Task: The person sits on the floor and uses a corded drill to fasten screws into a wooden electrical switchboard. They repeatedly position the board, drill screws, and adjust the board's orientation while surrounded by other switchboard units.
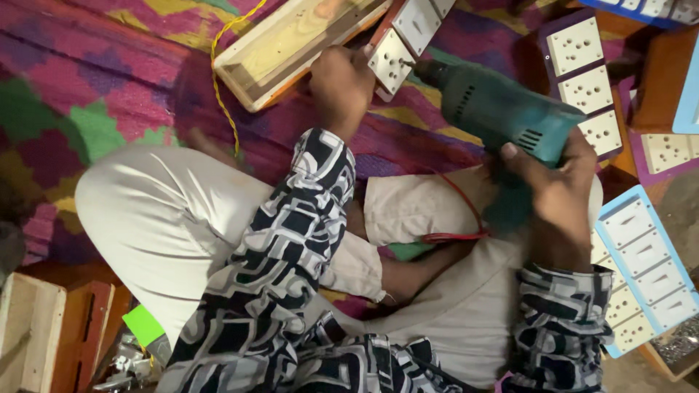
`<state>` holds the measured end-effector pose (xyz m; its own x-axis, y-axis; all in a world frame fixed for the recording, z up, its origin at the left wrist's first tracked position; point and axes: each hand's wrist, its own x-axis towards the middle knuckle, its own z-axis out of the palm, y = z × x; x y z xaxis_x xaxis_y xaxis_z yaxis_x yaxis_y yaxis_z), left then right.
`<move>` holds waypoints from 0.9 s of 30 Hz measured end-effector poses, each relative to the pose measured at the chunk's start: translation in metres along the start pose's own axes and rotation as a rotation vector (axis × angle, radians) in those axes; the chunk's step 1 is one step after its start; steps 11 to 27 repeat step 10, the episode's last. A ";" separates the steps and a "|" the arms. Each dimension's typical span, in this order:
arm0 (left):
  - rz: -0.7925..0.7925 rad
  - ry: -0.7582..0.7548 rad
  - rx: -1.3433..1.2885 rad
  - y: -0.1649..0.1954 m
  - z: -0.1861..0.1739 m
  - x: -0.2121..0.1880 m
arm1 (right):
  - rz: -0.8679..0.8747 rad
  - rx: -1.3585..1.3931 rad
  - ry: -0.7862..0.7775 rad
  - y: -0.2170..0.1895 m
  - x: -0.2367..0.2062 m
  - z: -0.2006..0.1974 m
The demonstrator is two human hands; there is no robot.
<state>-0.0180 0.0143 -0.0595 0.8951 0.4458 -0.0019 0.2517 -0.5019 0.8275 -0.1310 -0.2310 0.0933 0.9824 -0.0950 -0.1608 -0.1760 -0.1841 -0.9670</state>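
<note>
With the left hand (pixel 341 81) clenched steadying the white plastic socket plate (pixel 391 62) on the open wooden box (pixel 291 44), the right hand (pixel 557 185), grasping the teal electric drill (pixel 502 113), should keep its bit square to the plate.

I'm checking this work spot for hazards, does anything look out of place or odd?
One thing stands out: a red cord loops loose across the person's lap, right beneath the teal electric drill gripped by the right hand. The left hand steadies a white socket plate at the bit.

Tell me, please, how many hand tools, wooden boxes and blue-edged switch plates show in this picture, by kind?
Teal power drill, held in the right hand: 1
Open wooden boxes: 2, one by the left hand at, one at
Blue-edged switch plates: 1 fully visible
Total: 4
</note>
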 end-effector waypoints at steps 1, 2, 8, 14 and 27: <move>0.013 0.019 0.019 -0.003 0.003 0.001 | 0.017 0.039 -0.016 0.002 0.000 -0.002; 0.011 -0.014 0.003 -0.005 0.006 0.004 | 0.029 0.079 -0.026 0.004 0.002 -0.004; -0.179 -0.115 -0.303 -0.013 0.022 0.006 | 0.089 0.346 0.145 0.022 0.013 0.004; -0.342 -0.282 -0.582 -0.008 0.022 0.006 | 0.141 0.458 0.167 0.017 0.016 0.003; -0.342 -0.282 -0.582 -0.008 0.022 0.006 | 0.141 0.458 0.167 0.017 0.016 0.003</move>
